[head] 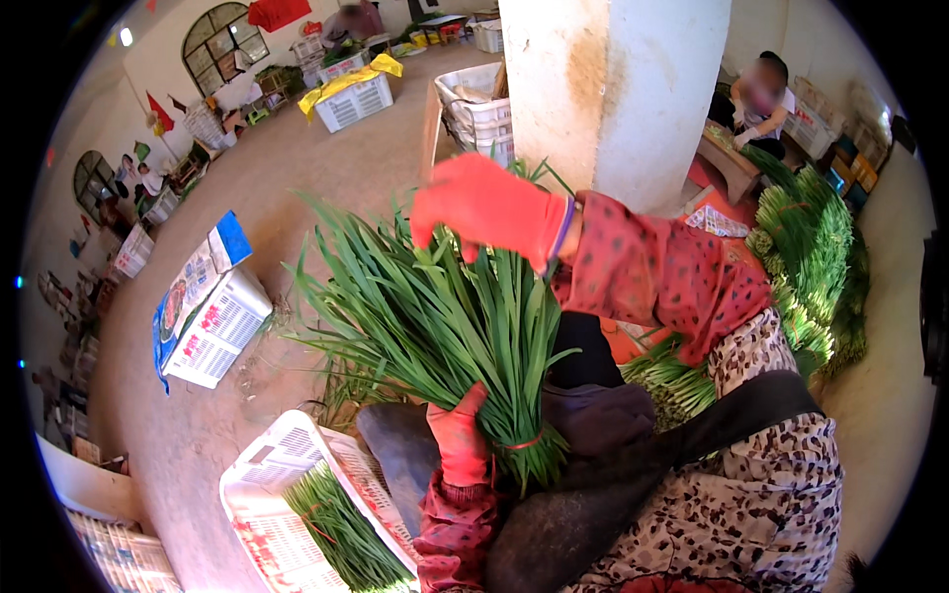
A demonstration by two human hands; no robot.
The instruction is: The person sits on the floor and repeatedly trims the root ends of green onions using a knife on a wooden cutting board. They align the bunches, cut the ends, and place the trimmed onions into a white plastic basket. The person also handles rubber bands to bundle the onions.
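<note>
A large bunch of long flat green leaves, apparently garlic chives [474,319], fans out above my lap, with a red band round its narrow lower end. My left hand [460,430], in a red glove, grips the bunch near that band. Over the leaves' upper part is my right hand [489,211], also red-gloved, fingers curled down and slightly blurred; whether it pinches any leaves is unclear. A white plastic crate [296,430] at my lower left holds a banded green bundle [345,526].
Piled green bundles [804,244] lie at the right beside the wall. A white pillar [615,89] rises ahead, with stacked crates [474,111] beside it. Another crate [222,326] stands on the floor at left. A gloved co-worker [764,104] sits at a low wooden bench [730,163]; other people are farther back.
</note>
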